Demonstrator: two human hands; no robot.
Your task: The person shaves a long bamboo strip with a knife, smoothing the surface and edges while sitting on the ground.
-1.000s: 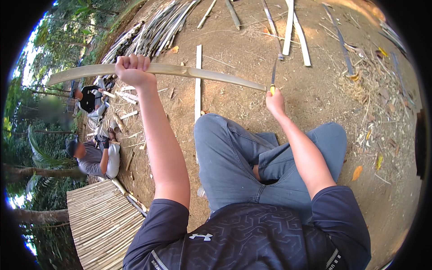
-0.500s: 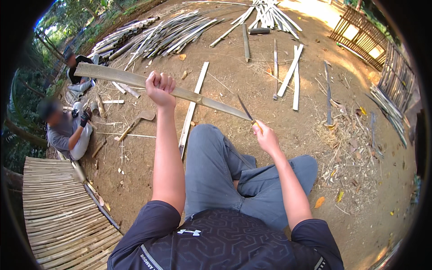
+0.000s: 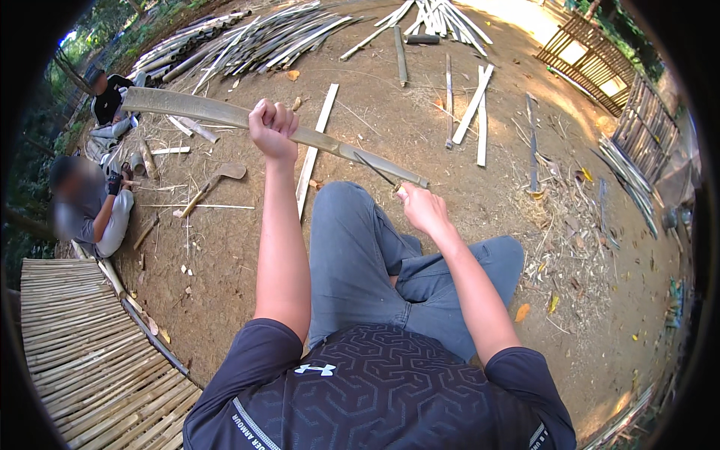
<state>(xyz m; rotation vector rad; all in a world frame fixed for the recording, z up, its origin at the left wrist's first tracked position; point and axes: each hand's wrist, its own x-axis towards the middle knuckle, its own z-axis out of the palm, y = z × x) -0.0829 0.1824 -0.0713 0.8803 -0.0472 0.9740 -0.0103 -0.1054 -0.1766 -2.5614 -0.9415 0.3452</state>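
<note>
My left hand (image 3: pixel 273 130) is closed around the middle of a long, flat bamboo strip (image 3: pixel 196 110), held up slanting from far left down to the right over my knees. In my right hand (image 3: pixel 426 210) is a knife (image 3: pixel 373 169) with a dark, narrow blade and a yellowish handle. Its blade points up and left, lying along the lower edge of the strip near the right end. I cannot tell exactly how the edge meets the bamboo. The handle is mostly covered by my fingers.
Bamboo slats (image 3: pixel 472 105) lie ahead; a long blade (image 3: pixel 532 142) rests to the right. A hatchet-like tool (image 3: pixel 214 187) lies left, near two seated people (image 3: pixel 86 206). Stacked strips (image 3: pixel 277 41) are farther off, a slatted bamboo platform (image 3: pixel 90 337) lower left.
My right hand has moved up and left, carrying the knife blade along the strip toward my left hand. The blade now slants flatter. My left hand keeps its grip.
</note>
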